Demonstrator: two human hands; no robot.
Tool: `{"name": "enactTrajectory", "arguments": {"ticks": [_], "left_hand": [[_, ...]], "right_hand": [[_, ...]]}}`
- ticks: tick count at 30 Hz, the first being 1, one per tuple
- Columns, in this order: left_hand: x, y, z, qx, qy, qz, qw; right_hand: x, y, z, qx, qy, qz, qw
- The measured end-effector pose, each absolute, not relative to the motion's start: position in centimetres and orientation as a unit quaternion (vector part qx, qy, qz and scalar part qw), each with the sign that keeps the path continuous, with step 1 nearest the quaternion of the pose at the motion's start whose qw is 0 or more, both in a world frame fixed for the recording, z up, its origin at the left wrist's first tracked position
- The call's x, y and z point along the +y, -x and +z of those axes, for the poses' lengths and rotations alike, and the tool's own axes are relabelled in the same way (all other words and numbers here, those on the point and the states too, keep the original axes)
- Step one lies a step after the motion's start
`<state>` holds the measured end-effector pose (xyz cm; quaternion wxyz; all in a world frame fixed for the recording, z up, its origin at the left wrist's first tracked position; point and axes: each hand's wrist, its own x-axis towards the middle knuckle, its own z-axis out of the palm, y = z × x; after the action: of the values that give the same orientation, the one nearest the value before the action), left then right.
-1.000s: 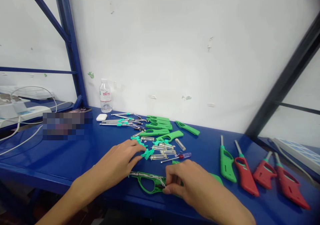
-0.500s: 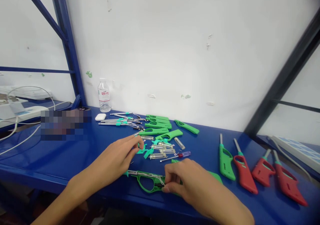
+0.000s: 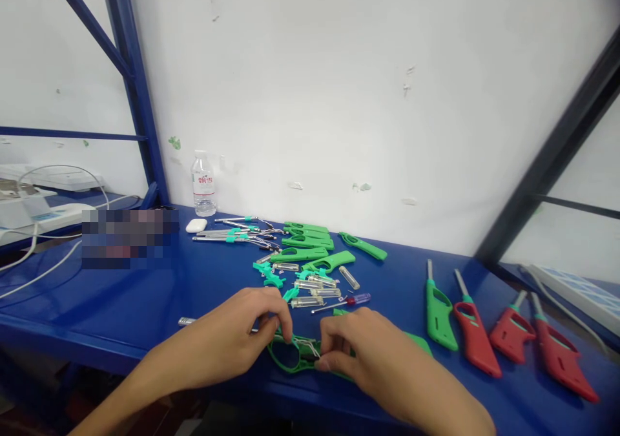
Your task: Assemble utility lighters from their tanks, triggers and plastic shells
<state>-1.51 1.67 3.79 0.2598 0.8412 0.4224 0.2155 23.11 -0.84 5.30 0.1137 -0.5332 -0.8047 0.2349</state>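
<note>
At the table's front edge lies an opened green lighter casing [image 3: 283, 362], its loop to the left, with thin wires [image 3: 307, 344] inside it. My right hand [image 3: 371, 352] is closed at the casing's middle, thumb and forefinger pinching beside the wires; its palm hides the handle end. Over the casing's loop, my left hand [image 3: 252, 332] pinches a small teal trigger piece [image 3: 294, 341], mostly covered by the fingers. A metal lighter tube [image 3: 186, 321] sticks out left from behind that hand. Just beyond lie loose teal triggers [image 3: 268, 273] and clear fuel tanks [image 3: 306, 301].
A screwdriver [image 3: 356, 300] lies beyond my right hand. Green casing halves [image 3: 307, 241] and metal tubes with wires [image 3: 227, 237] are at the back. One green lighter [image 3: 440, 316] and several red lighters [image 3: 477, 345] stand right. A water bottle [image 3: 203, 184] and white case [image 3: 196, 225] are back left.
My left hand has come back toward me from the loose teal triggers to the casing, with a teal piece in its fingers. My right hand stays at the casing.
</note>
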Motion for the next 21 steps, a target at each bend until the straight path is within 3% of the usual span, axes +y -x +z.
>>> {"name": "enactTrajectory", "arguments": {"ticks": [8,21], "left_hand": [[2.6,2.4,3.2,0.436,-0.845,0.173,0.257],[2.0,2.8,3.8,0.454,-0.855,0.192,0.162]], "right_hand": [[-0.8,-23.3,5.1,-0.805,0.529,0.238,0.121],[-0.9,-23.5,5.2,-0.819,0.515,0.22,0.125]]}}
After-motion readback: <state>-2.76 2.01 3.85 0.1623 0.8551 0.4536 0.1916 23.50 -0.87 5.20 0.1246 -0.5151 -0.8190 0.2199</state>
